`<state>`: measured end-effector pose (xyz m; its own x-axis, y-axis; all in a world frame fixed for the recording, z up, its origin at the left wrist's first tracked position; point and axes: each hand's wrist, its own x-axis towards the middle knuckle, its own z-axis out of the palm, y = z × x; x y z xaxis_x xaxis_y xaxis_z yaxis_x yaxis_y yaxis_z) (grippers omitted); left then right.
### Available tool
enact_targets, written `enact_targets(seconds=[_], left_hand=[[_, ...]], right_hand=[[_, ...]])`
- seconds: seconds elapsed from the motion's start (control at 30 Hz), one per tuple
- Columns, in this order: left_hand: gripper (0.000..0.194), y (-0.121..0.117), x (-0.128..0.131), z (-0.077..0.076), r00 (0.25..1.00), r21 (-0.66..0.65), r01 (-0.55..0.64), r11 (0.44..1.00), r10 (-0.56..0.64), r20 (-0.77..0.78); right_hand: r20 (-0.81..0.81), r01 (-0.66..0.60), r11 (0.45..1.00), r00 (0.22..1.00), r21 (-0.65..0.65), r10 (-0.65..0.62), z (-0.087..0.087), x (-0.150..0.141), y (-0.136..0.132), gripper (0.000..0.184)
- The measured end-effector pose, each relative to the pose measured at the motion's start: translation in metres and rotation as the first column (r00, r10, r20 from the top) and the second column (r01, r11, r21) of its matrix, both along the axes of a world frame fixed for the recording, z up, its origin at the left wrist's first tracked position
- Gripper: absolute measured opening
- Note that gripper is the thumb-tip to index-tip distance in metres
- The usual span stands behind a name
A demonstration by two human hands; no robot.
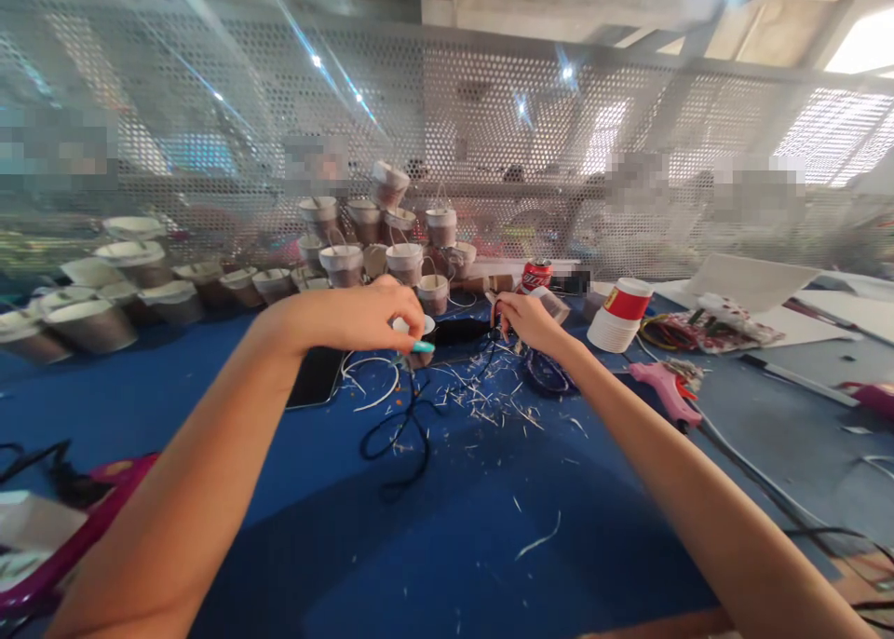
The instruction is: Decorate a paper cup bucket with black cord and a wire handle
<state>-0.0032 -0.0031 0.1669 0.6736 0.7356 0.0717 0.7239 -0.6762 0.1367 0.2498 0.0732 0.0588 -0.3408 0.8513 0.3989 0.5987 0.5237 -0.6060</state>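
Observation:
My left hand (387, 320) is closed in a pinch, its teal-nailed thumb in front of a small white-rimmed cup (421, 353). What the pinch holds, if anything, is hidden. To the right, my right hand (523, 320) pinches a black cord (494, 333) that hangs down towards the table. Loose loops of black cord (427, 439) lie on the blue table (447, 546) below my hands. Between the hands is a dark black object (461, 331), too unclear to name.
Brown cups with white rims (342, 263) stand stacked at the back and left. White scraps (503, 401) litter the middle. A phone (314, 378), a red can (536, 276), stacked paper cups (620, 315) and a pink glue gun (667, 390) lie around; a perforated screen (489, 117) rises behind.

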Motion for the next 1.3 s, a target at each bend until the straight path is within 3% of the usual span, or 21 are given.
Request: enact_targets(seconds=[0.1, 0.2, 0.3, 0.4, 0.47, 0.73, 0.87, 1.0, 1.17, 1.3], left_hand=[[0.019, 0.010, 0.018, -0.015, 0.999, 0.002, -0.028, 1.000, 0.028, 0.036], [0.018, 0.028, 0.036, -0.041, 0.992, -0.038, 0.010, 0.999, -0.005, 0.128], [0.016, 0.049, 0.048, -0.072, 0.980, -0.187, 0.043, 0.981, -0.005, 0.200], [0.013, 0.062, 0.053, -0.095, 0.907, -0.277, 0.140, 0.951, -0.011, 0.421], [0.014, 0.065, 0.055, -0.101, 0.850, -0.336, 0.202, 0.920, 0.006, 0.527], [0.016, 0.055, 0.056, -0.091, 0.826, -0.396, 0.166, 0.903, 0.092, 0.555], [0.020, 0.050, 0.054, -0.084, 0.771, -0.403, 0.200, 0.893, 0.111, 0.627], [0.022, 0.045, 0.049, -0.074, 0.627, -0.436, 0.301, 0.848, 0.169, 0.761], [0.020, 0.040, 0.041, -0.058, 0.396, -0.503, 0.430, 0.750, 0.345, 0.851], [0.015, 0.033, 0.031, -0.040, 0.218, -0.466, 0.461, 0.755, 0.413, 0.884]], right_hand=[[0.173, -0.046, 0.995, 0.984, 0.089, 0.030, 0.006, -0.008, -0.009, 0.024], [0.345, -0.102, 0.984, 0.937, 0.146, 0.046, 0.007, -0.015, -0.014, 0.023], [0.480, -0.141, 0.974, 0.876, 0.177, 0.040, 0.007, -0.019, -0.017, 0.022], [0.528, -0.161, 0.970, 0.848, 0.181, 0.042, 0.008, -0.020, -0.018, 0.023], [0.539, -0.171, 0.967, 0.841, 0.188, 0.044, 0.009, -0.020, -0.018, 0.023], [0.609, -0.166, 0.954, 0.793, 0.250, -0.021, 0.009, -0.019, -0.016, 0.017], [0.624, -0.154, 0.953, 0.780, 0.262, -0.046, 0.006, -0.016, -0.013, 0.017], [0.612, -0.157, 0.946, 0.789, 0.283, -0.052, 0.000, -0.013, -0.007, 0.022], [0.633, -0.126, 0.950, 0.769, 0.287, -0.089, -0.004, -0.008, 0.000, 0.028], [0.675, -0.127, 0.947, 0.729, 0.295, -0.113, -0.009, -0.001, 0.004, 0.031]])
